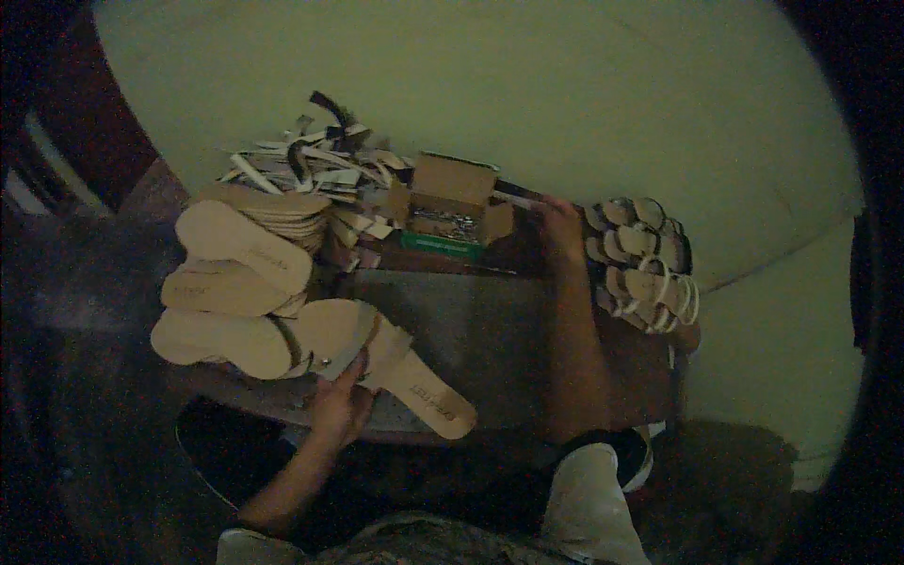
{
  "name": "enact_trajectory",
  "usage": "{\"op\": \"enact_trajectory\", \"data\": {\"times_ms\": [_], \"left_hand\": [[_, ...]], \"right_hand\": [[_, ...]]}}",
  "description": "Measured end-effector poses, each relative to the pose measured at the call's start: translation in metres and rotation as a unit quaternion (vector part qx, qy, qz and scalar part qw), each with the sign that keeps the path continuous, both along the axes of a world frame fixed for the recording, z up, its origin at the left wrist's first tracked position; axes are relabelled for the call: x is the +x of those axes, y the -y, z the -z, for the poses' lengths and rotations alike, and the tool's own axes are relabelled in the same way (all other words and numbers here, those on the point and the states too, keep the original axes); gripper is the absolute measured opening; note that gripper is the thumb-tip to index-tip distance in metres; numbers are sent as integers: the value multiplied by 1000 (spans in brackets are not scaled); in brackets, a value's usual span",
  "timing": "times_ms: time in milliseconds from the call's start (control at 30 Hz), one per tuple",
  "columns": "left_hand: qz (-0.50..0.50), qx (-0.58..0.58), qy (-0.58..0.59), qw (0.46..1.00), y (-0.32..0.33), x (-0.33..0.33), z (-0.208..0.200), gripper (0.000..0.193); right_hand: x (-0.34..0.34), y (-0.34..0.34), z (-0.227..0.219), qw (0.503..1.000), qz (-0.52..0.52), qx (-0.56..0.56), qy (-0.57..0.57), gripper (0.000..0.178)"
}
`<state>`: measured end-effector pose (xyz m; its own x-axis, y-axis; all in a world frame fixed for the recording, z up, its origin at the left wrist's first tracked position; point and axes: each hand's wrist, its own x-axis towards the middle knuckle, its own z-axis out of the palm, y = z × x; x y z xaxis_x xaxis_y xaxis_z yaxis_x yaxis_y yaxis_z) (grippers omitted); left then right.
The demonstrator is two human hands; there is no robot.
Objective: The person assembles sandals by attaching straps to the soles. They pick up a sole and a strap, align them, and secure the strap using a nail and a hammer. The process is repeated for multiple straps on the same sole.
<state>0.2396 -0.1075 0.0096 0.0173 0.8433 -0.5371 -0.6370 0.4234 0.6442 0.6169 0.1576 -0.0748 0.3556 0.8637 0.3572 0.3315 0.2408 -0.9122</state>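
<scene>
My left hand (344, 407) grips a tan sandal (424, 394) by its side, near a pale strap with a small metal stud. The sandal lies tilted over the table's near edge, its heel end toward me. My right hand (563, 231) reaches to the back of the table, right of an open cardboard box (454, 179) with many small metal pieces inside. Its fingers are closed by a long dark and pale object (516, 194); dim light hides what exactly they hold.
Stacks of tan insoles (240, 252) fill the table's left side. Behind them is a heap of cut strips (320, 169) in white, grey and black. Strapped sandals (650, 264) are piled at the right. A pale green wall (527, 85) rises behind the table (443, 311).
</scene>
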Motion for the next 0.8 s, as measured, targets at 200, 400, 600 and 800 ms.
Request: {"op": "enact_trajectory", "data": {"times_ms": [200,400,600,800], "left_hand": [[104,56,-255,960,16,-15,63,28],[-19,-14,82,996,6,-9,14,31],[-28,-18,79,996,4,1,4,30],[90,97,-144,981,15,-11,57,29]], "right_hand": [[-71,30,-97,974,77,-13,212,21],[-202,89,-176,966,-129,-3,222,23],[-259,73,-110,851,-254,-18,460,23],[-293,58,-99,820,-282,-103,488,23]]}}
